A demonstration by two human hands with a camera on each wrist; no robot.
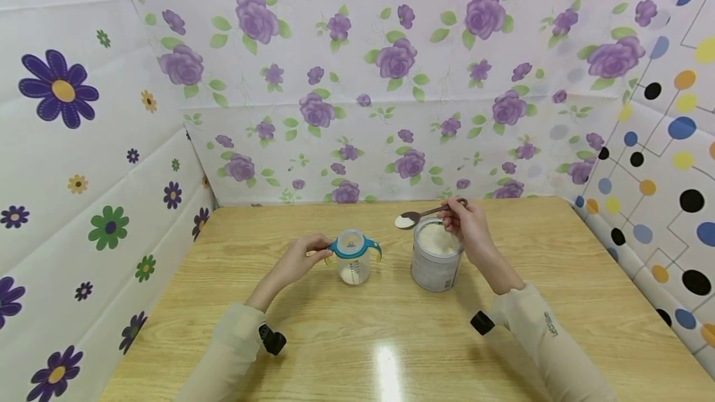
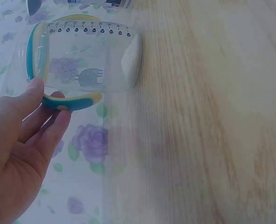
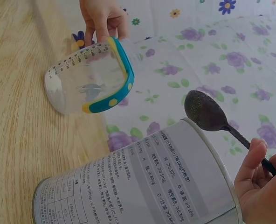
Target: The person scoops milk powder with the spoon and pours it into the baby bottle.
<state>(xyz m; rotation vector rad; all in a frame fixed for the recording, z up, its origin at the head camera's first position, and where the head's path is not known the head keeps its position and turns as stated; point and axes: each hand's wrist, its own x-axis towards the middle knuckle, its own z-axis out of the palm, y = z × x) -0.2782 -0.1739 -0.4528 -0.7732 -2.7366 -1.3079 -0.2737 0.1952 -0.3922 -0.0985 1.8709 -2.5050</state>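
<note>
A clear baby bottle (image 1: 353, 265) with a blue-and-yellow two-handled ring stands upright on the table, some white powder at its bottom and its top uncapped. My left hand (image 1: 301, 259) pinches its left handle (image 2: 72, 101) between thumb and fingers. To the right is a milk powder can (image 1: 436, 272), lidless, with pale powder (image 1: 438, 239) inside. My right hand (image 1: 468, 228) holds a dark spoon (image 3: 205, 111) by its handle, above the can's rim. White powder (image 1: 404, 222) fills the spoon's bowl, which sticks out past the can's left side, toward the bottle.
The wooden table (image 1: 385, 321) carries the bottle and can. A purple-flowered cloth (image 1: 357, 110) hangs along the back edge, with patterned sheets at both sides. Black wrist cameras sit on both sleeves (image 1: 536, 327).
</note>
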